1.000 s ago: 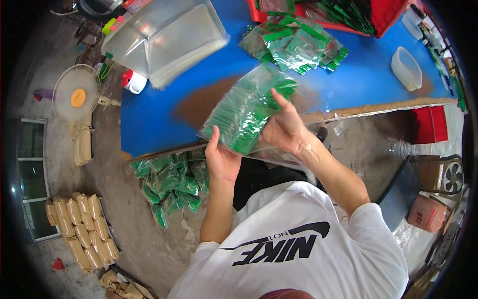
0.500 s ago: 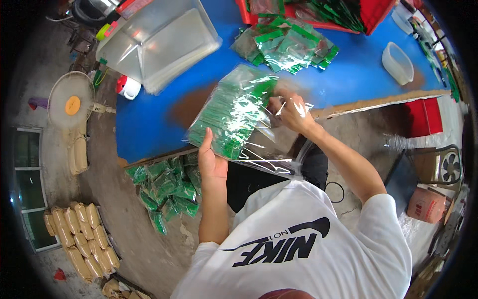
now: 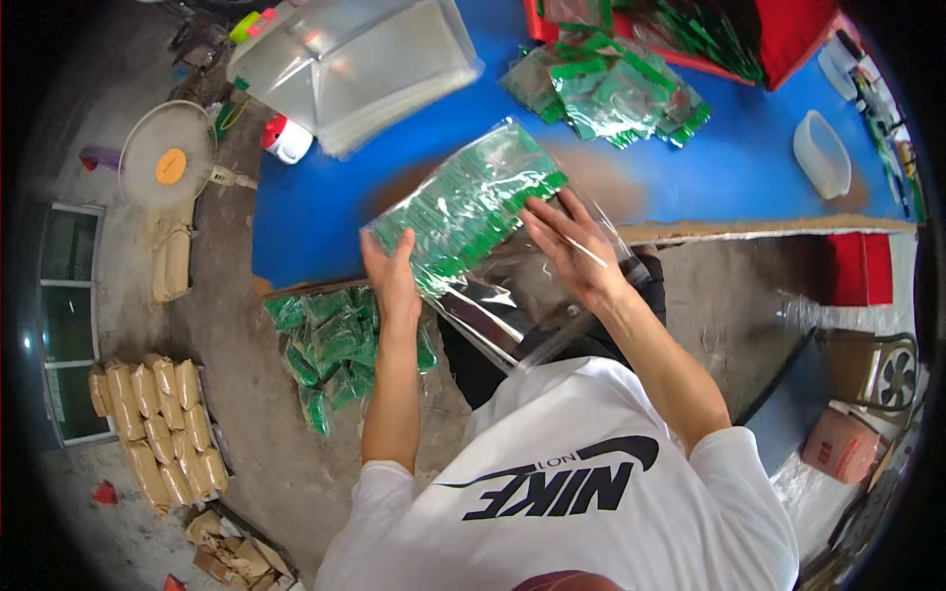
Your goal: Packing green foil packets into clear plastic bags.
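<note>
A clear plastic bag point(image 3: 507, 295) packed with a row of flat green-edged packets point(image 3: 478, 202) tilts over the table's front edge. My left hand point(image 3: 396, 276) grips its left side, thumb on top and fingers mostly hidden behind it. On the right, my right hand point(image 3: 576, 246) lies over the lower edge of the packets with its fingers stretched out. A glint crosses the back of this hand; I cannot tell whether film covers it. The packet-free part of the bag hangs toward my shirt. Beyond it, a loose pile of similar packets point(image 3: 611, 94) lies on the table.
The blue table point(image 3: 315, 222) holds a stack of clear bags point(image 3: 394, 74), a red-and-white container point(image 3: 287, 140), a red bin point(image 3: 793, 39) and a white tub point(image 3: 822, 156). Filled green bags point(image 3: 335, 345) lie on the floor at left. A fan point(image 3: 169, 163) stands beyond.
My right hand has gone from curled fingers at the bag's far right to outstretched fingers on the packets' near edge. The packets now show as a neater block. The view has shifted slightly.
</note>
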Tool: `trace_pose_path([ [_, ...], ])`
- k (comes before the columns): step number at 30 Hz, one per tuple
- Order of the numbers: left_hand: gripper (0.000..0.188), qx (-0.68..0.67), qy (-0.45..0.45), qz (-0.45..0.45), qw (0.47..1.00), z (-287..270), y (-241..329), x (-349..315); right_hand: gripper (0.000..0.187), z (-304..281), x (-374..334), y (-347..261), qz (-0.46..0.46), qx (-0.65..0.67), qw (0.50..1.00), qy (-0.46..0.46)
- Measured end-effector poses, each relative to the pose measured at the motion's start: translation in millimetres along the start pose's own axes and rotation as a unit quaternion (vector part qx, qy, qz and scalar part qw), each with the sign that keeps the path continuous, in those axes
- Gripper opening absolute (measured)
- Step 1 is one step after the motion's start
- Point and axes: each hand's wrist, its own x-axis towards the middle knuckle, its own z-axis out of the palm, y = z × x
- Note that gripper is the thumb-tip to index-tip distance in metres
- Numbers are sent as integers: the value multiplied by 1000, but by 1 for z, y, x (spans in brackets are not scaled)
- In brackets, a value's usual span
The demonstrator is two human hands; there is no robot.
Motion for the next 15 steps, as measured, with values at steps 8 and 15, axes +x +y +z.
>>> trace_pose_path([
  [8,51,545,-275,228,758,73,20,14,67,2,-8,-4,1,-23,1000,7],
  [15,55,577,-289,354,677,53,-29,69,32,-40,-120,-28,168,-408,882,-164],
])
